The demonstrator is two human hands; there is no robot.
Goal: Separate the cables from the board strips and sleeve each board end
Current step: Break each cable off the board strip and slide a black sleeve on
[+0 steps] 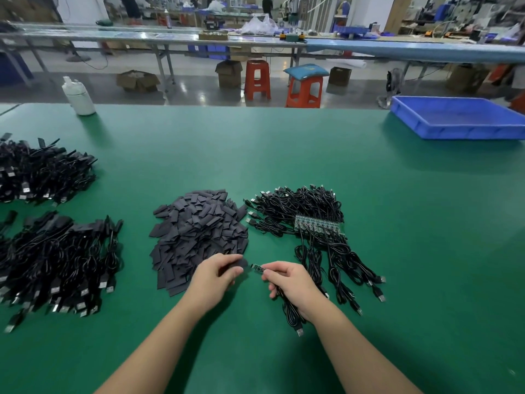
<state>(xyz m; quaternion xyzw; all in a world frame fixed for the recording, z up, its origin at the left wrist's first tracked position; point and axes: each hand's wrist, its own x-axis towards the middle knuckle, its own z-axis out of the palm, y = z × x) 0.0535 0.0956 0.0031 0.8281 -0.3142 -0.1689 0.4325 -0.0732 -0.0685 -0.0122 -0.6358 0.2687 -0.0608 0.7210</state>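
My right hand (292, 282) pinches a small green board end (258, 267) that points left; its black cable (292, 314) trails under my palm toward me. My left hand (216, 277) grips a flat black sleeve (241, 264) just left of the board tip, a small gap between them. A heap of black sleeves (199, 231) lies behind my left hand. To the right, a green board strip (318, 224) with several black cables (301, 203) attached rests on the green table (397, 237).
Two piles of sleeved black cables lie at the left, one nearer (56, 260) and one farther (42, 172). A blue tray (460, 118) stands at the far right and a white bottle (79, 95) at the far left. Stools and benches stand beyond the table.
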